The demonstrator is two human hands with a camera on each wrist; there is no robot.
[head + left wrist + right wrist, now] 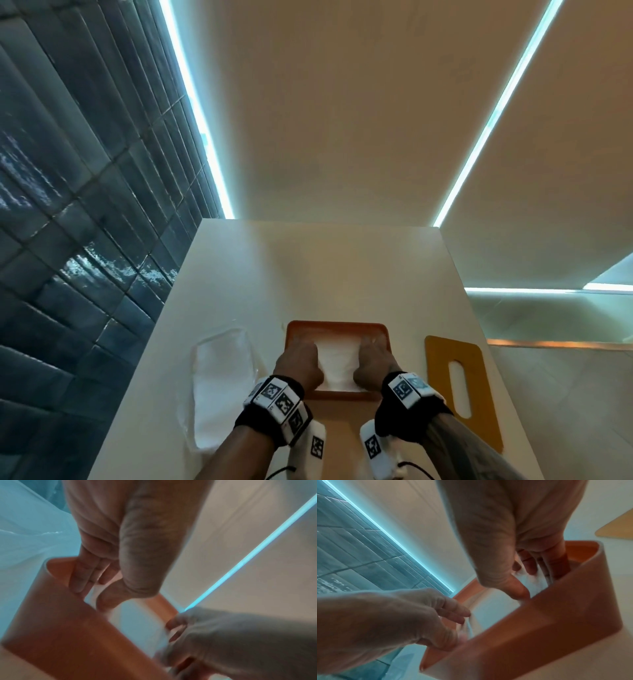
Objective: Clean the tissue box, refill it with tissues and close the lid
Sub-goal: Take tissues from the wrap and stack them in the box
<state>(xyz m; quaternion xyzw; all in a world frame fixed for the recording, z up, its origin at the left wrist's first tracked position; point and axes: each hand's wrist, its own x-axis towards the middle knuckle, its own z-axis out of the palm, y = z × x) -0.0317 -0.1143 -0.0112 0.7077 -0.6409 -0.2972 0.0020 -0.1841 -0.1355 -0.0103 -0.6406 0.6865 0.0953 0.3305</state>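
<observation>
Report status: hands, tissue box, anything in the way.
Left hand and right hand both grip the tissue stack, lowering it into the open orange tissue box. Lid off, lying right of box. Nothing obstructing.

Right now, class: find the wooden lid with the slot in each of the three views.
Head: lid flat on the counter, right of the orange tissue box.
Left wrist: not in view.
Right wrist: one corner of it at the upper right edge.
Shared landmark: the box.

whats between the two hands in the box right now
The white tissue stack, seated in the orange tissue box; left hand and right hand grip its ends. Head view shows it.
</observation>
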